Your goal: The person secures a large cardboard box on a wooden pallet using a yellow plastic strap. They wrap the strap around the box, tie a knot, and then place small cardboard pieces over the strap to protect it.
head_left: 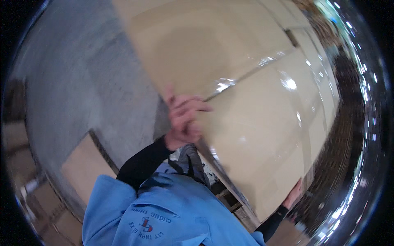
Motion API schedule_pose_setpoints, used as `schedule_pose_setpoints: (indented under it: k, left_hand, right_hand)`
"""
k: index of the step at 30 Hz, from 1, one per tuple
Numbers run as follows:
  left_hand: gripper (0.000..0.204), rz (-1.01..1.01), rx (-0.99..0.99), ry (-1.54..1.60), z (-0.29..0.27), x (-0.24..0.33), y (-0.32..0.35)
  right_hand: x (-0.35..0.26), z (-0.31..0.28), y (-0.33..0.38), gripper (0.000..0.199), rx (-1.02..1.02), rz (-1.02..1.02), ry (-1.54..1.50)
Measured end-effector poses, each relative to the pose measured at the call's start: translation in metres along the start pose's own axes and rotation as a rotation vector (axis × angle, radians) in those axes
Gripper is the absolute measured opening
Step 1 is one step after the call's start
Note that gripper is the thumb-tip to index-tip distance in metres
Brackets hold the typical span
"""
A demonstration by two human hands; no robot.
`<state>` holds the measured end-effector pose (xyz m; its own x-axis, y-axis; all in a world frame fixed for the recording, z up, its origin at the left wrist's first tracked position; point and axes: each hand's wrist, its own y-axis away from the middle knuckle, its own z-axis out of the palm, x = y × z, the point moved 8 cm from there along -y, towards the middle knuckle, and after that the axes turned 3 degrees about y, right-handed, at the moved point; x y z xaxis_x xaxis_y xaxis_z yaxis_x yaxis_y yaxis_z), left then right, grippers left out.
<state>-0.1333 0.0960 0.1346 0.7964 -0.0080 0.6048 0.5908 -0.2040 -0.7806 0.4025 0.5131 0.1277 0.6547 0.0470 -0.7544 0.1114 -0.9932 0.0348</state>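
A large tan cardboard box [254,110] fills the middle and right of the head view, its flaps closed with shiny clear tape along the seams. My left hand [184,117] is over the box's near left edge, its fingers apart and partly bent, blurred by motion. Whether it touches the cardboard I cannot tell. At the box's near right end, my right hand [294,194] grips the edge, with some of its fingers hidden behind the side.
Grey concrete floor [82,82] spreads out on the left. A flat brown cardboard piece [88,164] lies beside my left arm. Several cartons [45,201] stand at the lower left. Dark stacked material [344,135] rises along the right, blurred. Wooden slats [230,201] show below the box.
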Motion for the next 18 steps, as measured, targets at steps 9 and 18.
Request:
schedule_pose_setpoints:
  k: [9,18]
  left_hand:
    - [0.036,-0.033,0.151,0.235,-0.012,0.007,0.004]
    - [0.039,-0.021,0.146,0.254,-0.014,0.009,0.003]
  right_hand:
    - [0.001,-0.010,-0.010,0.075,-0.154,0.153,0.184]
    - [-0.014,0.005,0.013,0.072,-0.144,0.237,0.029]
